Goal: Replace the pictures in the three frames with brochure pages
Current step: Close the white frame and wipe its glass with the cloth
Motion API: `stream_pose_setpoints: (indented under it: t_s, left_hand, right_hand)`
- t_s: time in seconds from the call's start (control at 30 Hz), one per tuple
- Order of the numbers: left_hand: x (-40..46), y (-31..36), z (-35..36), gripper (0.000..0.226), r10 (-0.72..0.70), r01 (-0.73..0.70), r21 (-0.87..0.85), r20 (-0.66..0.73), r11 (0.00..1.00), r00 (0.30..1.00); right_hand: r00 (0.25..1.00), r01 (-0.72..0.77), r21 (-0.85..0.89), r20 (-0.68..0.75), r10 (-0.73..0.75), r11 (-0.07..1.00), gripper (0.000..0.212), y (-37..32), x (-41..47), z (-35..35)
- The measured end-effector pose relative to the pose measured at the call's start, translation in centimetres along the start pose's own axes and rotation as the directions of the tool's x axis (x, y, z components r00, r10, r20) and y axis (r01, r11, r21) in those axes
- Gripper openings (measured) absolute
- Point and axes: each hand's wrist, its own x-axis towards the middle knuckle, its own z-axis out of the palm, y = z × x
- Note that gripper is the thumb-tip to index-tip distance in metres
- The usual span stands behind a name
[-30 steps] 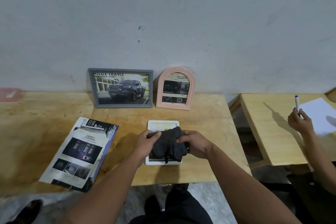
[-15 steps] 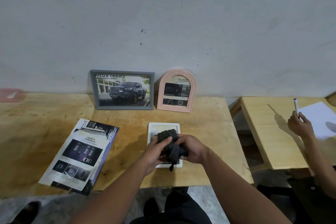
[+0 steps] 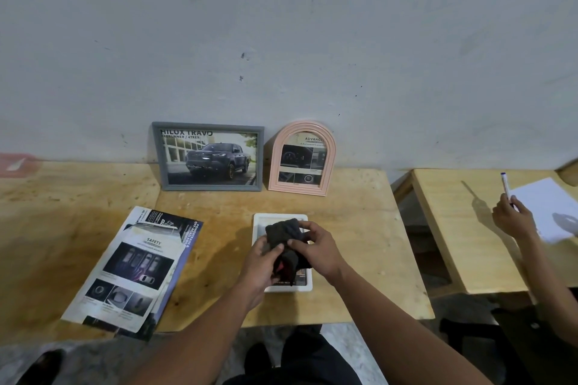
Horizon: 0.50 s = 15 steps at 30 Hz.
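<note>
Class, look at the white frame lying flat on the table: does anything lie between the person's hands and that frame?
Yes. A dark cloth, gripped by the left hand and right hand, is bunched over the white frame and hides most of its face.

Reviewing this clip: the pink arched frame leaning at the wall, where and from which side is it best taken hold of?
Probably by the two straight side rails of the pink arched frame, low down, coming from the front. It leans back against the wall, so the rear looks hard to reach, and the curved top gives less purchase. The grey frame stands close on its left, so the right side is freer.
</note>
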Motion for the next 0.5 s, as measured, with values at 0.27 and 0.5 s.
stream_pose_setpoints:
  t_s: [0.27, 0.5]
  left_hand:
    - [0.8, 1.0, -0.1, 0.033, -0.028, 0.010, -0.154, -0.116, 0.988, 0.993]
    - [0.5, 0.6, 0.9, 0.043, 0.022, -0.029, -0.132, -0.052, 0.991, 0.998]
  right_hand:
    - [0.998, -0.023, 0.024, -0.056, 0.025, 0.999, 0.024, 0.6, -0.7, 0.8]
    - [0.995, 0.057, -0.074, 0.080, -0.052, 0.996, 0.005, 0.3, -0.5, 1.4]
